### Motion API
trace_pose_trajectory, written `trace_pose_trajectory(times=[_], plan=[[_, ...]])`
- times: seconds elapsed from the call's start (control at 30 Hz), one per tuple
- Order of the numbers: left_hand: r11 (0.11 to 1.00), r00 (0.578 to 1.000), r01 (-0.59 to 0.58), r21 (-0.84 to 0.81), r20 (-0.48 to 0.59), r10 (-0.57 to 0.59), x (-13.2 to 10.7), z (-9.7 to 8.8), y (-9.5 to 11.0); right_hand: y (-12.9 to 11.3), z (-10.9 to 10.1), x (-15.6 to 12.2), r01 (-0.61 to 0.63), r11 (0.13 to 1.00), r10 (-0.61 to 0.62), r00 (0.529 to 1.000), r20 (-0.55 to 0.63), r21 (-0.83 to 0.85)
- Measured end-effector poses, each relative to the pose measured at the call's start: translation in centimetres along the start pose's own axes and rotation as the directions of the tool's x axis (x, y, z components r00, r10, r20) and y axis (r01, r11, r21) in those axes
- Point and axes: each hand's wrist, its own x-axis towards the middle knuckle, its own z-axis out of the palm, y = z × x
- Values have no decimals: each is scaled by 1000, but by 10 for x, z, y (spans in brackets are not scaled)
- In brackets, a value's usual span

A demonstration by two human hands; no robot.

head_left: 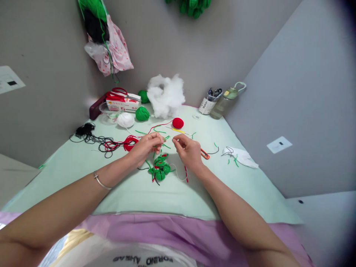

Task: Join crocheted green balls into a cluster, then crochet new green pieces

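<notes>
My left hand (150, 145) is closed in a pinch above the table; what lies between its fingertips is too small to make out. Opposite it, a short gap away, my right hand (188, 151) pinches a thin pale strand whose tip points toward the left fingers. Below both hands lies a cluster of small green crocheted balls (160, 175) with dark lines and bits of red. A white thread (178, 178) loops on the table from this cluster to beneath my right hand. Green yarn snippets (166, 146) are scattered behind the fingers.
Behind are a red yarn ball (178, 123), yellow-handled crochet hook (178, 130), white stuffing (166, 97), green yarn ball (142, 114) and white yarn ball (125, 119). Black yarn (86, 129) tangles left; red scissors (119, 94) rest on a box. A bottle (224, 104) stands right.
</notes>
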Motion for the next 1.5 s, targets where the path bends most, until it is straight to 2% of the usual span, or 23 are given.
trace_pose_trajectory(times=[0.13,0.27,0.47,0.6,0.7,0.77,1.03,1.1,1.23,1.37,1.43,1.5], plan=[[996,999,-47,-78,-17,46,1,-3,0,-2,-2,3,-93,978,89,996,29,186],[985,998,-59,-161,-26,55,2,-5,3,-6,-5,5,-176,913,164,984,62,368],[962,1000,-17,-274,11,21,3,-5,6,-5,-11,11,-246,804,236,968,89,541],[996,999,-54,-64,-5,54,3,-6,1,-6,-14,12,-243,766,214,969,120,596],[997,992,-47,55,119,41,5,-6,-7,-8,-15,11,-233,771,185,973,141,593],[996,987,-23,87,163,9,7,-7,-13,-9,-16,12,-230,749,179,973,144,622],[983,986,35,179,153,-63,10,-8,-21,-1,-23,17,-248,496,268,955,125,832],[978,985,40,204,158,-73,9,-8,-21,-2,-24,18,-248,460,265,955,135,853],[946,990,-15,323,139,-31,8,-9,-17,-5,-28,17,-278,465,232,954,188,840],[907,995,-90,411,83,61,9,-17,-3,-6,-32,17,-344,478,224,937,266,808],[908,989,-106,404,141,53,10,-22,6,-4,-33,18,-354,484,240,933,267,801],[902,957,-85,423,285,-44,9,-27,13,-2,-35,20,-343,483,264,934,240,806]])
